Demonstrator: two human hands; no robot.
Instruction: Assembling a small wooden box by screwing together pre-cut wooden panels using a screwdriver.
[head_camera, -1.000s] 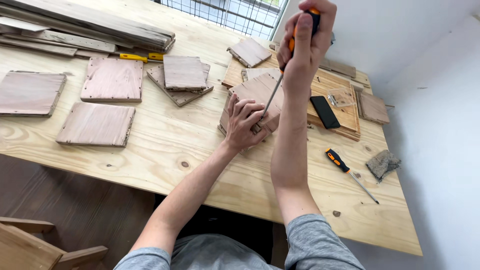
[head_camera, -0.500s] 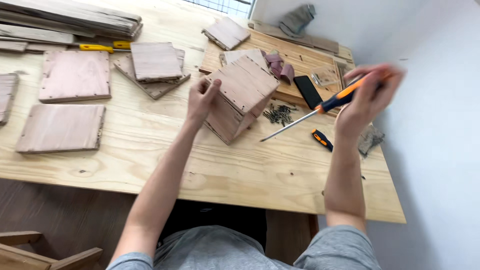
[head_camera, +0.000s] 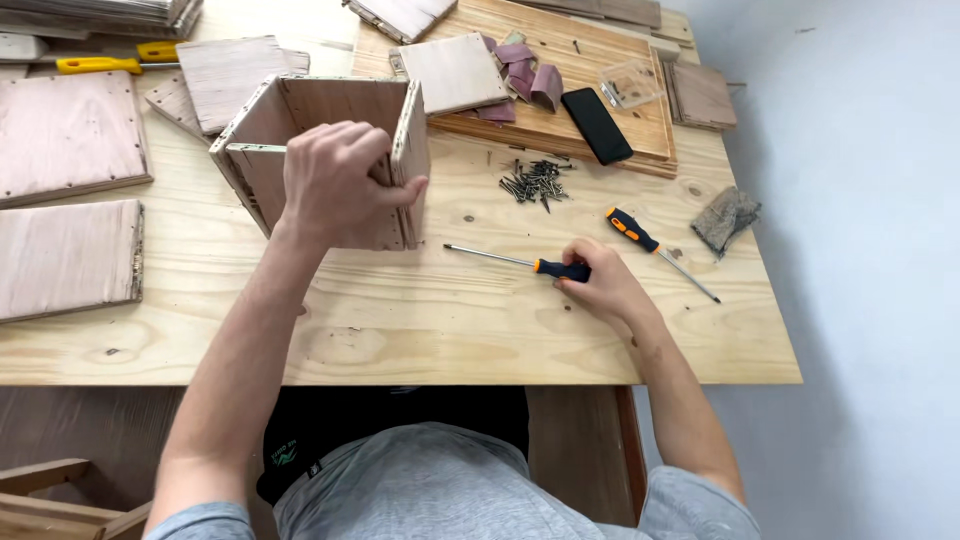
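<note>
While the left hand (head_camera: 335, 185) grips the open-topped brown plywood box (head_camera: 325, 160), already assembled on four sides, the right hand (head_camera: 600, 280) closes loosely on the orange-and-black screwdriver (head_camera: 520, 263); dark loose screws (head_camera: 535, 182) lie unused just beyond it.

The worktop (head_camera: 480, 330) is pale yellow pine with brown knots and wavy grain. The open plywood box (head_camera: 330, 150) is pinkish-brown, its cut edges lighter and striped. The screwdriver (head_camera: 520, 263) under the right hand (head_camera: 600, 285) has a black-and-orange handle and silver shaft, like the second screwdriver (head_camera: 655, 250). The screws (head_camera: 537, 182) are dark grey, the phone (head_camera: 596, 125) black, the sandpaper scraps (head_camera: 525, 80) dusty mauve, the tape measure (head_camera: 110, 62) yellow.
</note>
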